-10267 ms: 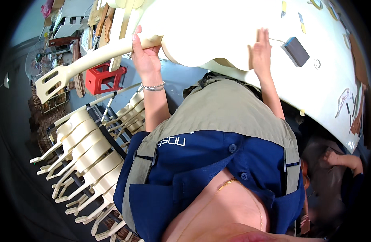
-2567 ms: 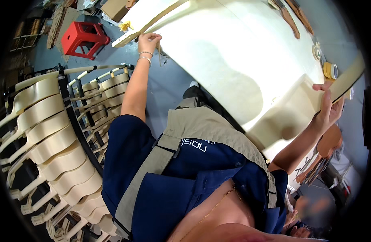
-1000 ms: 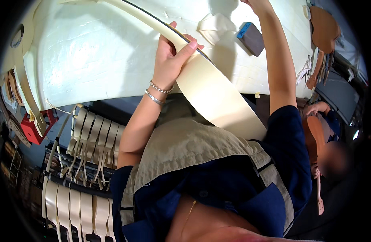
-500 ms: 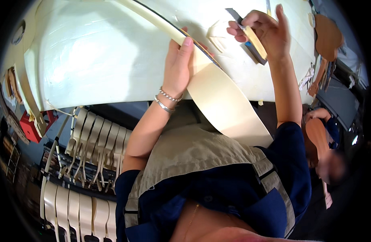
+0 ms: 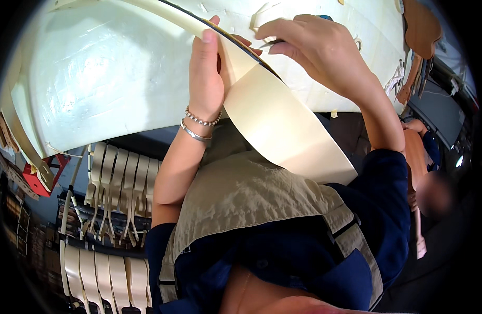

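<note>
Left hand (image 5: 207,78) grips cream curved panel (image 5: 283,125); right hand (image 5: 309,44) touches it.

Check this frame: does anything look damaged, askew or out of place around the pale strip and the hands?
Nothing stands out. The left hand grips the long pale strip against the white worktable; the right hand works its upper edge. The strip looks intact.

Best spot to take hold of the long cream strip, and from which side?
Take the cream strip across its width near the upper end, where the left hand already wraps its edge, coming from the left. It is thin, wide and curved, so a flat thumb-and-fingers pinch on both faces suits it. The lower end hangs free over the apron. The right hand works its top edge.
</note>
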`<action>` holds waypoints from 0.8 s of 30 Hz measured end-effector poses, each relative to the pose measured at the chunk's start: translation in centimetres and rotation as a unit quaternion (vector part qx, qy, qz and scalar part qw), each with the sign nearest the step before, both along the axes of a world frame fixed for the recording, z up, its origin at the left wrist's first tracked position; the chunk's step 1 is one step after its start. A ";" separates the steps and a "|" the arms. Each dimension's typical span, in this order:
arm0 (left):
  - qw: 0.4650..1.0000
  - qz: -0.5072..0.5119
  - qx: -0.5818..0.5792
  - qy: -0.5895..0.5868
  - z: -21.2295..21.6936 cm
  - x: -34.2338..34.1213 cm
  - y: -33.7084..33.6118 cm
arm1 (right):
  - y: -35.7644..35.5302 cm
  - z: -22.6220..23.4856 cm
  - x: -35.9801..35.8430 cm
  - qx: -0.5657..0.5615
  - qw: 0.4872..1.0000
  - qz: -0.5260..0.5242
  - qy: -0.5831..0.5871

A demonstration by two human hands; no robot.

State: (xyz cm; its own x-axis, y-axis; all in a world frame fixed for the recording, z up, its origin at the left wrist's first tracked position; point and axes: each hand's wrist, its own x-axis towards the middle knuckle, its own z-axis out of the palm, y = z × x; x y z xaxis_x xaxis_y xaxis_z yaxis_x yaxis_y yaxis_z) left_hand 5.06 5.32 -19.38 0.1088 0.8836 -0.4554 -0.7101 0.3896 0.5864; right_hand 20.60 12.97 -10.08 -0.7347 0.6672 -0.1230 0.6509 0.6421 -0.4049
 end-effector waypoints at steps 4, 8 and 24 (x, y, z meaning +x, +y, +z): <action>1.000 0.015 0.007 0.005 -0.6 0.1 -0.2 | 0.1 -0.6 -0.3 0.059 0.996 0.059 0.012; 1.000 0.005 0.021 0.010 -0.7 -0.1 -0.2 | 0.9 -1.5 -0.6 0.069 0.992 0.087 0.066; 1.000 0.002 0.007 0.002 -0.6 -0.3 -0.2 | 1.1 0.0 -2.5 0.069 0.992 0.074 0.081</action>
